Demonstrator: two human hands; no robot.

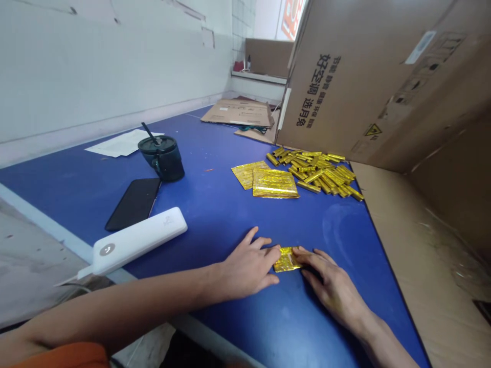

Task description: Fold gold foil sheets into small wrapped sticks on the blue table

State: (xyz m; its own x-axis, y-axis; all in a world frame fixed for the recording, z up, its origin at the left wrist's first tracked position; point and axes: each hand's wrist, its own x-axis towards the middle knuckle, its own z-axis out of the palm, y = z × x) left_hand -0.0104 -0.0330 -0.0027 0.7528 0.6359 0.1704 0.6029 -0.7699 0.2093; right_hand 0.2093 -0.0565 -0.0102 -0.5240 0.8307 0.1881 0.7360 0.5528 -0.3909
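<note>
A small gold foil piece (287,260), partly folded, lies flat on the blue table (215,214) between my hands. My left hand (249,266) rests at its left edge, one fingertip touching the foil and the other fingers spread. Over the right end bends my right hand (330,281), fingertips on the foil and thumb close to the near edge; what its fingers cover is hidden. Beyond them are flat gold foil sheets (275,184), overlapping each other. A heap of narrow rolled gold foil strips (322,171) sits just to their right.
To the left are a white elongated device (140,240), a black phone (134,203), a dark lidded cup with a straw (163,158) and white paper (117,143). A large cardboard box (356,76) walls the right side. Flattened cardboard (238,112) lies at the back.
</note>
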